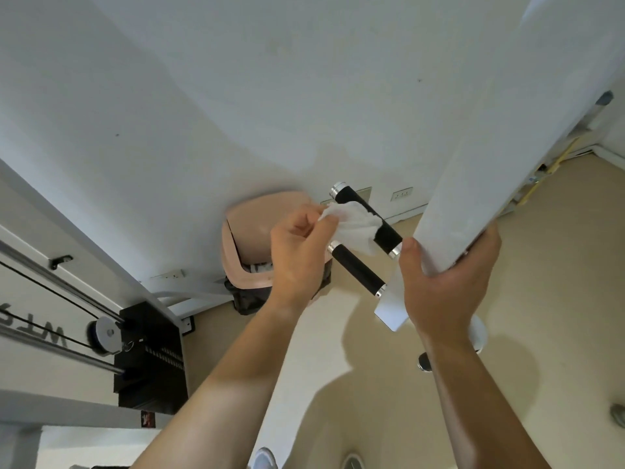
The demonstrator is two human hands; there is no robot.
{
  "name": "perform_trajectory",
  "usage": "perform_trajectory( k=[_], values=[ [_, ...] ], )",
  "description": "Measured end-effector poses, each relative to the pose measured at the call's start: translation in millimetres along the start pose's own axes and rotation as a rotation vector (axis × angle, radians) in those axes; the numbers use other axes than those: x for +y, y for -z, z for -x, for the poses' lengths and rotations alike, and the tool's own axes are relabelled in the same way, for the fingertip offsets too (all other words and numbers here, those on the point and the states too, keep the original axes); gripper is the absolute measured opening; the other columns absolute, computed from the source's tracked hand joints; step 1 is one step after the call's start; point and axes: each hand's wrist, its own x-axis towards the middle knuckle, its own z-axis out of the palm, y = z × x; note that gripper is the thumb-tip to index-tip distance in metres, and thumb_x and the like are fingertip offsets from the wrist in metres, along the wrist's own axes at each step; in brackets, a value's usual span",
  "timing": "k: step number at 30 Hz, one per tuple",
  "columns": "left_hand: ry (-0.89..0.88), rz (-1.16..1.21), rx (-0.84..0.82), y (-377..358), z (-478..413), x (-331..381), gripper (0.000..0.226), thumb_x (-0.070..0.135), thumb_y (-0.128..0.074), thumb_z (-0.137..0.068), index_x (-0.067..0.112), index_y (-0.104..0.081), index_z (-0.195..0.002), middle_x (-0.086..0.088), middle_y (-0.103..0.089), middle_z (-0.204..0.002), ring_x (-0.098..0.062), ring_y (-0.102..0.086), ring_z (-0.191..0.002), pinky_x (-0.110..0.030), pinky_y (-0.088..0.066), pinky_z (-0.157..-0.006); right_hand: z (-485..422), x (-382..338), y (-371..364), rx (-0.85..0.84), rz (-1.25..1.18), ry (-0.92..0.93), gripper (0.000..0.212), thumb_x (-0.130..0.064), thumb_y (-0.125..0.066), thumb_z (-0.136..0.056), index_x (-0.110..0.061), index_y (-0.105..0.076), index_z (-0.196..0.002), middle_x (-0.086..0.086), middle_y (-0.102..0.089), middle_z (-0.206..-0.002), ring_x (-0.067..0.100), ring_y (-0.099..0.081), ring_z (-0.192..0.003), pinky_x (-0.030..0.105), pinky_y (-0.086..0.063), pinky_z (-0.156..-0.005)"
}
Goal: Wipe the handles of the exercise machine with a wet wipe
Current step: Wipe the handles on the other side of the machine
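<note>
Your left hand (pixel 299 252) has its fingers pinched on the wipe (pixel 351 225), which is draped around the middle of the upper handle (pixel 367 220), while your right hand (pixel 446 282) wraps its fingers around the white arm (pixel 473 164) to steady it. You look to be partway through that handle. The lower handle (pixel 358 269), just below, is bare and probably still to do.

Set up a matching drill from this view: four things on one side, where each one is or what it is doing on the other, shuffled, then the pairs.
Things:
1. wet wipe
2. right hand
3. pink bin
4. lower handle

Places or states:
A. on the floor against the wall
B. bare, nothing on it
C. draped over the upper handle
D. gripping the white arm

Pairs: 1-C, 2-D, 3-A, 4-B
</note>
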Motion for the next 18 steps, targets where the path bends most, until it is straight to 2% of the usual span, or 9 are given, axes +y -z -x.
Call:
perform_trajectory(
  k=[3, 6, 8, 10, 12, 14, 16, 17, 18],
  values=[
    [-0.036, 0.002, 0.02, 21, -6, 6, 0.03, 0.021, -0.068, -0.085, 0.019, -0.05, -0.061, -0.016, -0.045, -0.068, -0.031, -0.044, -0.065, -0.041, -0.044, -0.06, 2, 3, -1, 0.091, -0.015, 0.086, 0.087, -0.026, -0.083, -0.069, -0.002, -0.04, -0.141, 0.009, -0.046, -0.129, 0.027, -0.053, -0.11, 0.047, -0.052, -0.087],
    [0.053, -0.049, -0.036, 36, -11, 4, 0.032, 0.022, -0.066, -0.088, 0.027, -0.056, -0.058, -0.003, -0.054, -0.065, -0.017, -0.051, -0.063, -0.025, -0.045, -0.057, 19, 1, 9, 0.237, 0.05, 0.306, 0.064, -0.016, -0.08, -0.074, 0.001, -0.045, -0.125, 0.032, -0.049, -0.114, 0.036, -0.05, -0.1, 0.044, -0.048, -0.083],
    [0.155, -0.099, -0.148, 43, -11, -6, 0.04, 0.02, -0.066, -0.093, 0.03, -0.06, -0.055, 0.007, -0.057, -0.06, -0.01, -0.052, -0.057, -0.02, -0.044, -0.053, 49, -9, 12, 0.15, 0.002, 0.465, 0.033, -0.013, -0.069, -0.081, -0.001, -0.052, -0.106, 0.02, -0.054, -0.1, 0.026, -0.051, -0.09, 0.028, -0.044, -0.084],
    [0.228, -0.16, -0.265, 49, -11, -14, 0.034, 0.029, -0.07, -0.086, 0.029, -0.06, -0.054, 0.007, -0.057, -0.059, -0.013, -0.052, -0.058, -0.022, -0.044, -0.055, 80, -16, 1, -0.112, -0.117, 0.419, 0.019, -0.013, -0.061, -0.084, 0.001, -0.059, -0.097, 0.005, -0.057, -0.095, 0.02, -0.055, -0.082, 0.021, -0.043, -0.08],
    [0.302, -0.167, -0.367, 55, -13, -21, 0.029, 0.035, -0.07, -0.082, 0.026, -0.06, -0.056, 0.0, -0.057, -0.063, -0.02, -0.051, -0.062, -0.028, -0.042, -0.059, 98, -20, -21, -0.318, -0.177, 0.048, 0.039, -0.029, -0.059, -0.085, -0.005, -0.06, -0.116, -0.001, -0.058, -0.109, 0.015, -0.059, -0.094, 0.023, -0.047, -0.084],
    [0.368, -0.162, -0.454, 61, -15, -25, 0.029, 0.031, -0.066, -0.087, 0.024, -0.063, -0.059, -0.003, -0.058, -0.064, -0.02, -0.051, -0.062, -0.03, -0.043, -0.06, 97, -18, -41, -0.494, -0.291, -0.524, 0.057, -0.051, -0.058, -0.083, -0.021, -0.057, -0.131, -0.007, -0.063, -0.124, 0.009, -0.061, -0.112, 0.032, -0.051, -0.097],
    [0.385, -0.213, -0.506, 66, -19, -32, 0.029, 0.033, -0.065, -0.089, 0.012, -0.066, -0.07, -0.016, -0.06, -0.073, -0.026, -0.056, -0.069, -0.031, -0.047, -0.066, 88, -8, -55, -0.63, -0.572, -1.014, 0.044, -0.051, -0.059, -0.09, -0.027, -0.064, -0.128, 0.001, -0.07, -0.127, 0.019, -0.064, -0.12, 0.041, -0.052, -0.102],
    [0.38, -0.244, -0.499, 69, -21, -36, 0.034, 0.036, -0.068, -0.089, 0.004, -0.065, -0.077, -0.023, -0.059, -0.079, -0.028, -0.057, -0.074, -0.034, -0.049, -0.07, 85, -2, -58, -0.64, -0.668, -1.146, 0.038, -0.045, -0.059, -0.095, -0.025, -0.066, -0.126, 0.007, -0.07, -0.128, 0.025, -0.064, -0.121, 0.041, -0.054, -0.099],
    [0.378, -0.268, -0.471, 72, -24, -40, 0.038, 0.036, -0.072, -0.088, -0.001, -0.065, -0.084, -0.026, -0.061, -0.083, -0.029, -0.058, -0.077, -0.036, -0.049, -0.073, 83, 3, -60, -0.638, -0.7, -1.182, 0.034, -0.039, -0.059, -0.098, -0.022, -0.066, -0.126, 0.011, -0.069, -0.129, 0.028, -0.064, -0.12, 0.039, -0.056, -0.094]
  ],
)
